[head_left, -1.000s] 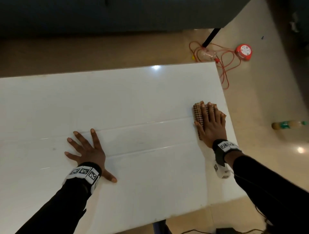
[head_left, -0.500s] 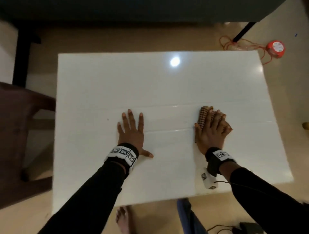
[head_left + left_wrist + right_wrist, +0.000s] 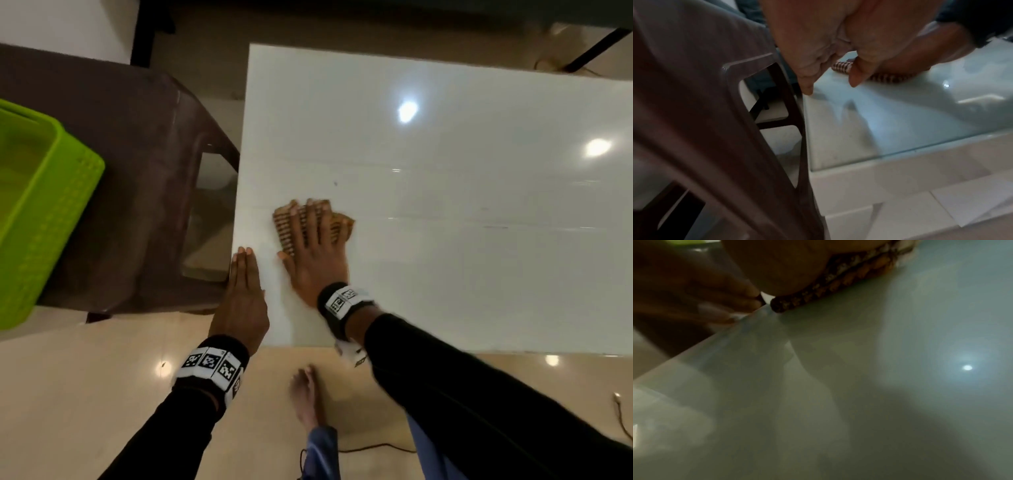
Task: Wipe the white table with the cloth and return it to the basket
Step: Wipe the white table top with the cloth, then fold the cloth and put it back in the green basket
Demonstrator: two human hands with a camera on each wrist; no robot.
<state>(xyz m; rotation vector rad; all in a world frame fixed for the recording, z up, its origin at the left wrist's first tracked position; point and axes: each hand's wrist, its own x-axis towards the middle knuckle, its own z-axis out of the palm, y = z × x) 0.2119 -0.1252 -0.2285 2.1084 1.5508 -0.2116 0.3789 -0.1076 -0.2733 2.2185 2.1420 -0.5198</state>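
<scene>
Near the white table's left edge — right hand spread flat on the cloth, left hand flat beside it

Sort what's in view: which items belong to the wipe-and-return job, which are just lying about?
Job:
cloth, under the flat right hand
white table
green basket, left of the table
left hand, flat at the table's left edge

Lying about:
brown chair
floor cable
</scene>
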